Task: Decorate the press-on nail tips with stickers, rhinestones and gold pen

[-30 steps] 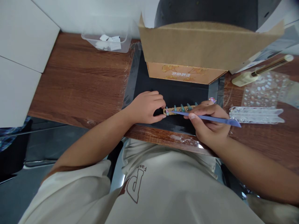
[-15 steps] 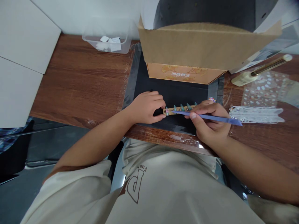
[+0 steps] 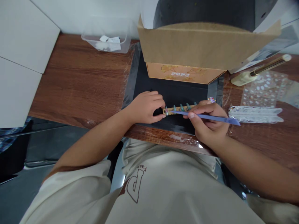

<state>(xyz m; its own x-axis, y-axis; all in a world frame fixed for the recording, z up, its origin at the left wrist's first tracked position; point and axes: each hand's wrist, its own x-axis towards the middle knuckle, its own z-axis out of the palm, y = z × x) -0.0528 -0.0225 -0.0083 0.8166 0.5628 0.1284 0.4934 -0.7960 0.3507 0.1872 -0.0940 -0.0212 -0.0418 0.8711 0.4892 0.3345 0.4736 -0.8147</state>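
A person's two bare hands are working on a thin tan strip [image 3: 170, 109] carrying a row of teal false nails [image 3: 182, 107]. The strip is lying on a black mat [image 3: 154, 87] near the table's [image 3: 77, 81] near edge, between the hands. The left hand [image 3: 149, 106] is pinching the strip's left end narrowly between thumb and forefinger. The right hand [image 3: 210, 127] is holding a slim purple stick [image 3: 212, 118] like a pen, its pointed tip hovering at or just above the strip, right of the leftmost nail — whether it is touching, I cannot tell.

The strip is looking light and fairly stiff, so it is probably sliding easily if nudged; the nails are seeming smooth, hard and easy to knock loose. The bare left end is offering the safest hold, where fingers are staying clear of the decorations. The stick is appearing light and rigid, best being held partway along for control.

Compared with half a second earlier, little is differing: both hands are keeping the same grips, the strip is staying put on the mat, and the whole view is shifting only slightly leftward — seemingly the head moving.
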